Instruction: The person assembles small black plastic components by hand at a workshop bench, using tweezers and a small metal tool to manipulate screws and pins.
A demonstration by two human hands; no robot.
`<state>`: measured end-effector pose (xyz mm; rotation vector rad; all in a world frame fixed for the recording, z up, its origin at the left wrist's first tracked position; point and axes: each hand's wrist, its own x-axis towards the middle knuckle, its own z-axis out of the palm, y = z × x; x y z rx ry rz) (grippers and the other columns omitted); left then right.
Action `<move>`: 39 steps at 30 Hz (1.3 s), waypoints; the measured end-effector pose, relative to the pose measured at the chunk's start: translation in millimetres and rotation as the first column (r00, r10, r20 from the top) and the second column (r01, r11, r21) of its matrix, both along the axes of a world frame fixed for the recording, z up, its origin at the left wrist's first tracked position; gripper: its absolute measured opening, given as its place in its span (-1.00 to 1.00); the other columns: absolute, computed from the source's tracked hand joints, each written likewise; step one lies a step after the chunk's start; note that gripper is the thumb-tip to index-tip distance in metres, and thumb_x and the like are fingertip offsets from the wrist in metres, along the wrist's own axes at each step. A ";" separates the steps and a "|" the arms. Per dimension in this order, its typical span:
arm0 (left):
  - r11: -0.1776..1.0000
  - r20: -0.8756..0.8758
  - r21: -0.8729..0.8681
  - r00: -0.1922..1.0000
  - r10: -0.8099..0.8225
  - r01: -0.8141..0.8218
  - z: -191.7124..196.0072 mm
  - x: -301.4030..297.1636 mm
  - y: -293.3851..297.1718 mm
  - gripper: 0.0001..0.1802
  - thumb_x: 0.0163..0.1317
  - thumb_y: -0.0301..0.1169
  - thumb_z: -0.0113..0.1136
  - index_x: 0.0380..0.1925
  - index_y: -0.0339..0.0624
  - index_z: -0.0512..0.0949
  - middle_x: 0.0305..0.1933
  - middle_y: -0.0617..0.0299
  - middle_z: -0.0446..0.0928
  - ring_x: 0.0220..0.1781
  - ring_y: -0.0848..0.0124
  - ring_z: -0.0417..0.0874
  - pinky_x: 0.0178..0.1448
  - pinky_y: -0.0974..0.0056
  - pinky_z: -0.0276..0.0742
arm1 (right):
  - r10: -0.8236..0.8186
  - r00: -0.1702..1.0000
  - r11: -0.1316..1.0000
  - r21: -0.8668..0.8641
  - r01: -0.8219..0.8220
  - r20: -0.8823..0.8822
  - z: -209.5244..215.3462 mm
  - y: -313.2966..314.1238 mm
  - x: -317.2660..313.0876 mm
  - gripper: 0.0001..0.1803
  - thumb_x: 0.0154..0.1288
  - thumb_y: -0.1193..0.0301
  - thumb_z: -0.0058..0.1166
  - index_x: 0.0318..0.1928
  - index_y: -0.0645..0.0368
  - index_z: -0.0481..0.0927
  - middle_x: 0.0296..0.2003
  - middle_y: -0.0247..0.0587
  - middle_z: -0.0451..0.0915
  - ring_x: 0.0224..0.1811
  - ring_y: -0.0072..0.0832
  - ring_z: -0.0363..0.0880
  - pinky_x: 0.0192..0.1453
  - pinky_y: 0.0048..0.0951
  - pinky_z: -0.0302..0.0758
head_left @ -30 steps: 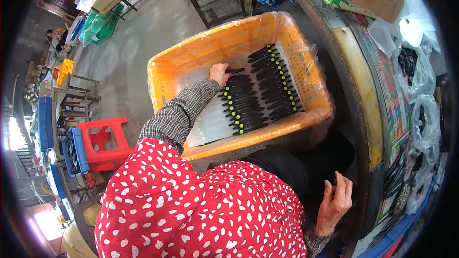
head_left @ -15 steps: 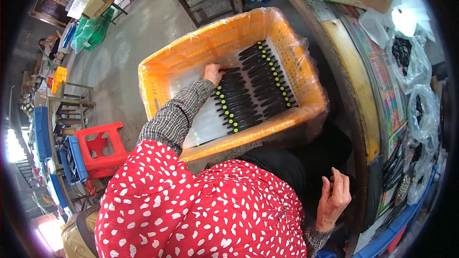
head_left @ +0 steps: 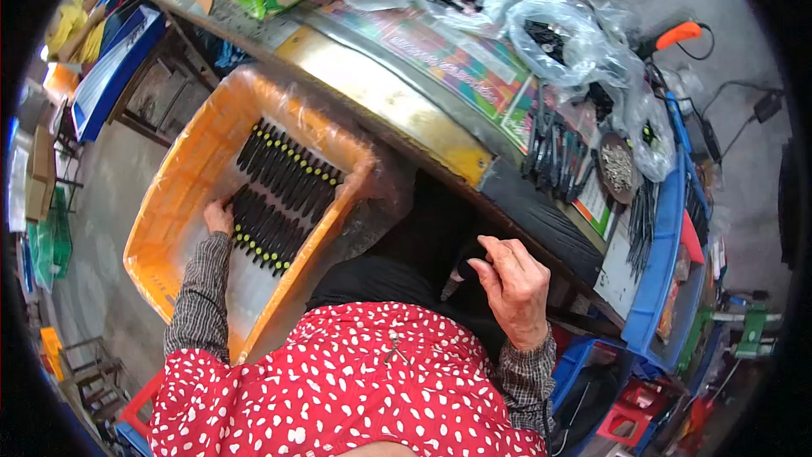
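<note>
Head view: left hand (head_left: 220, 217) is touching slim black yellow-dotted implements (head_left: 269, 231) in orange crate (head_left: 166, 203), grip indeterminable; right hand (head_left: 518, 286) is hovering, released, half-curled

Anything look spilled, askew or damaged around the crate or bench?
Nothing stands out in the crate: its black pieces lie in two fairly even rows. On the bench, the loose black parts beside the dish look untidy, lying at mixed angles, though nothing appears clearly spilled.
</note>
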<state>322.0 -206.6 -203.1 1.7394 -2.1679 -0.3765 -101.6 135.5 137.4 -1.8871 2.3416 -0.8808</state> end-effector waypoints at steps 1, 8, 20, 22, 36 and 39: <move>0.999 0.036 -0.040 0.999 0.021 -0.020 4.8 -4.0 3.4 -0.70 0.06 -0.40 0.21 -0.14 -0.08 0.64 -0.28 -0.08 0.57 -0.20 0.00 0.60 -0.03 0.06 0.48 | -0.015 1.000 1.000 -0.005 0.015 0.021 4.9 4.6 -1.4 -0.65 -0.01 0.52 0.29 -0.15 0.29 0.56 -0.41 -0.12 0.55 -0.41 -0.24 0.59 -0.37 -0.35 0.52; 0.953 -0.156 -0.211 0.955 -0.253 0.218 125.5 -90.8 33.0 -0.75 0.11 -0.48 0.17 -0.17 -0.21 0.59 -0.31 0.00 0.57 -0.25 0.11 0.62 -0.11 0.15 0.50 | -0.109 0.985 0.991 -0.067 0.118 0.135 23.9 34.5 -21.6 -0.69 0.01 0.56 0.28 -0.17 0.31 0.57 -0.42 -0.10 0.56 -0.47 -0.27 0.57 -0.41 -0.37 0.50; 0.516 -0.293 -0.451 0.426 -0.856 0.728 350.9 -358.4 113.6 -0.80 0.12 -0.56 0.17 -0.21 -0.23 0.58 -0.40 0.14 0.57 -0.52 0.39 0.55 -0.40 0.36 0.45 | -0.359 0.933 0.916 -0.188 0.355 0.015 32.0 67.0 -58.5 -0.75 0.07 0.53 0.24 -0.20 0.26 0.56 -0.53 -0.14 0.46 -0.52 -0.26 0.51 -0.45 -0.31 0.41; 0.530 -0.350 -0.298 0.425 -0.835 0.794 356.4 -392.3 112.1 -0.82 0.14 -0.45 0.19 -0.24 -0.24 0.59 -0.47 0.12 0.59 -0.53 0.36 0.58 -0.38 0.31 0.48 | -0.413 0.911 0.893 -0.189 0.408 0.018 33.7 76.7 -64.8 -0.77 0.07 0.53 0.24 -0.22 0.27 0.56 -0.52 -0.12 0.46 -0.52 -0.24 0.51 -0.45 -0.30 0.40; 0.440 -0.052 -0.255 0.442 -0.896 0.861 339.7 -520.1 80.3 -0.52 0.12 -0.06 0.23 -0.55 -0.36 0.59 -0.62 0.02 0.54 -0.55 0.29 0.56 -0.39 0.16 0.46 | -0.539 0.840 0.826 -0.236 0.513 -0.063 25.4 123.5 -82.0 -0.79 0.07 0.46 0.25 -0.26 0.25 0.58 -0.45 -0.12 0.54 -0.48 -0.23 0.55 -0.41 -0.31 0.45; 0.464 -0.058 -0.232 0.464 -0.884 0.855 342.8 -520.3 78.9 -0.57 0.12 -0.10 0.21 -0.50 -0.35 0.60 -0.60 0.04 0.55 -0.51 0.34 0.58 -0.39 0.22 0.45 | -0.535 0.842 0.830 -0.236 0.506 -0.076 32.2 137.5 -69.7 -0.79 0.07 0.43 0.25 -0.27 0.23 0.57 -0.46 -0.14 0.51 -0.46 -0.19 0.55 -0.42 -0.30 0.46</move>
